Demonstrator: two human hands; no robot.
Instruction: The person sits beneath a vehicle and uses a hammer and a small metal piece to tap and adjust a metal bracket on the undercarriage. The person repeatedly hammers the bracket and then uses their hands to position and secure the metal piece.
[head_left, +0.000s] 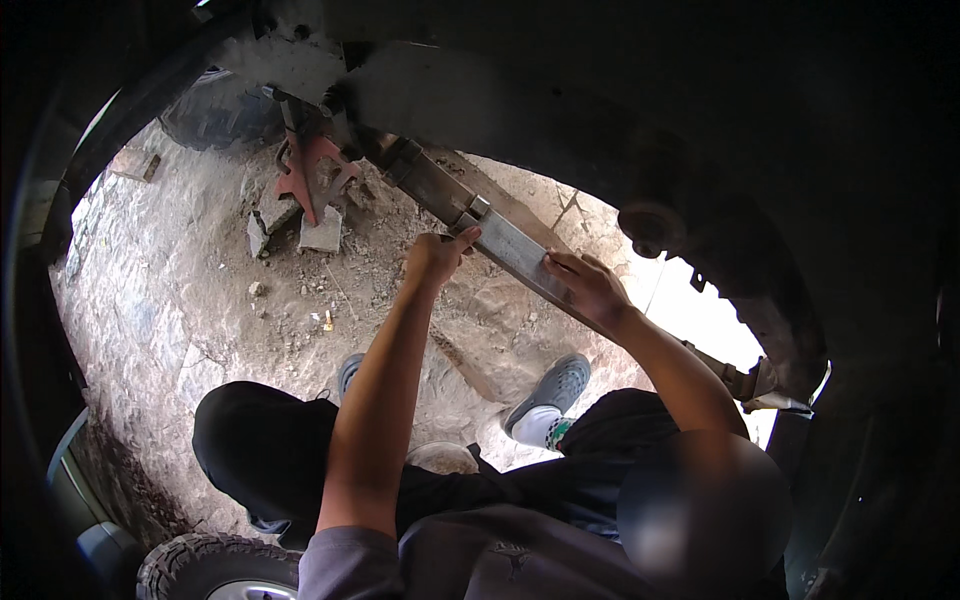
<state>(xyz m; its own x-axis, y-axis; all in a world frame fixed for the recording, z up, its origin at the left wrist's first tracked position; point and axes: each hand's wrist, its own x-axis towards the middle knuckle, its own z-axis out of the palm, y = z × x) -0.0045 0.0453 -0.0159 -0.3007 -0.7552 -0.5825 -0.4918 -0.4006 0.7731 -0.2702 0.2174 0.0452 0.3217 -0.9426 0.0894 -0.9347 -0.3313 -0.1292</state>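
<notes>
The left grip [440, 256] is closed on the upper end of a grey metal plate [512, 245], the right grip [588, 286] on its lower end; the plate lies along a long bar [430, 188]. Beyond, a red stand [295, 185] stands near a block [320, 232].

Free room between the forearms [384, 410], metal bar [508, 246] and dark bodywork [500, 95] beyond.

A flat rectangular metal plate [512, 243] lies along a long straight metal beam [435, 187] that slants from far left to near right, with an angular metal stand [297, 186] left of the beam's far end, apparently resting on blocky stone pieces [321, 234], and a round rubber tyre [188, 560] at near left.
</notes>
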